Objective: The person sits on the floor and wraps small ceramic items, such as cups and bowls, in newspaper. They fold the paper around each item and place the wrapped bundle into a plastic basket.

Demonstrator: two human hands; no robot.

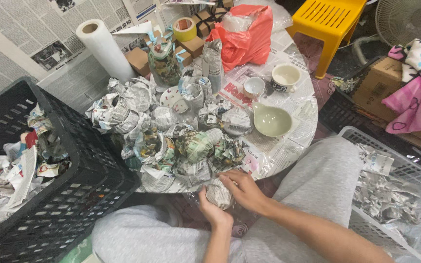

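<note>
Both hands close around one small newspaper-wrapped bundle (219, 193) at the near edge of a round table (298, 127). My left hand (212, 209) cups it from below and behind. My right hand (243, 189) lies over its right side, fingers curled onto the paper. Just beyond the hands lies a heap of several similar newspaper-wrapped bundles (171, 141). What is inside the held bundle is hidden by the paper.
A pale green bowl (272, 120), a white cup (285, 77) and a small cup (254, 86) stand unwrapped on the table. A black crate (81, 160) with crumpled paper sits left, a white basket (405, 170) right. Paper roll (104, 48), tape roll (184, 28), red bag (245, 39), yellow stool (328, 22) lie behind.
</note>
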